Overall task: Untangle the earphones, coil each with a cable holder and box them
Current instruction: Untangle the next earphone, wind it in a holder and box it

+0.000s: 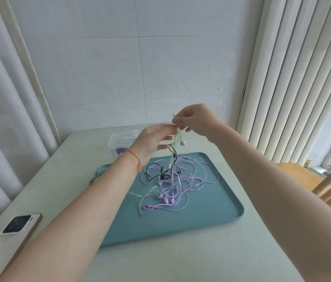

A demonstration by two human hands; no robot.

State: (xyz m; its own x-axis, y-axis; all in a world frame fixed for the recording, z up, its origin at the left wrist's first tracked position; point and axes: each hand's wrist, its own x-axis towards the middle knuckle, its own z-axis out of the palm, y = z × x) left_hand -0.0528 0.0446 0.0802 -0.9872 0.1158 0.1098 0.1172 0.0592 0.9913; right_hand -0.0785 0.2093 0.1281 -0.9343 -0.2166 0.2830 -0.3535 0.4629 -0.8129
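1. Step in hand: untangling, early on. No earphone looks coiled, and I cannot make out a cable holder.
2. Left hand [152, 139] is raised above the far end of the flat teal rounded-corner tray [217, 202]; its fingers [168, 125] are closed in a pinch on the pale mint-white wired earphone [182, 142], one bud dangling just below.
3. Right hand [193, 121] meets it from the other side, fingers [177, 119] pinched on the same pale cable at the top. The two hands are almost touching.
4. From the pinch the pale cable drops into the tangle of lilac earphone cables [178, 186] lying on the tray, with a thin black earphone cable [156, 171] knotted through it. Several lilac buds lie toward the near side of the heap.
5. Clear plastic storage box [121, 141] stands on the white counter [180, 261] just beyond the tray, partly hidden by the left hand; contents unclear.
6. A white smartphone with a dark camera block [20, 223] lies face down at the near left.
7. Next move, as I judge it: draw the pale cable upward while holding the tangle down, feeding the bud through the black loop. Pulling hard would likely tighten the knot.
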